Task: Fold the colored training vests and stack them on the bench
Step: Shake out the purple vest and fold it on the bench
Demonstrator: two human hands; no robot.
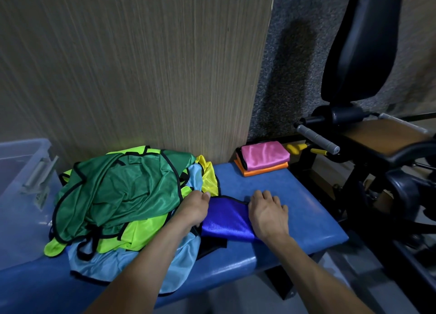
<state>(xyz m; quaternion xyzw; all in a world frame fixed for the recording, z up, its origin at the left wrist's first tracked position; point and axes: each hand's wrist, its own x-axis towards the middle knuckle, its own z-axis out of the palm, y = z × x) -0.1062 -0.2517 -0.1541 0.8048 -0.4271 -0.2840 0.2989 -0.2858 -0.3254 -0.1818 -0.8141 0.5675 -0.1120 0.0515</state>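
Note:
A royal-blue vest with black trim lies folded small on the blue padded bench. My left hand grips its left edge with curled fingers. My right hand lies over its right edge, fingers curled down onto the cloth. To the left sits a loose heap of vests: a dark green one on top, lime, light blue and yellow ones beneath. At the bench's far end a folded pink vest rests on a folded orange one.
A clear plastic bin stands at the left end of the bench. A wood-grain panel rises behind the heap. Black gym equipment with a padded seat and grey handle crowds the right side.

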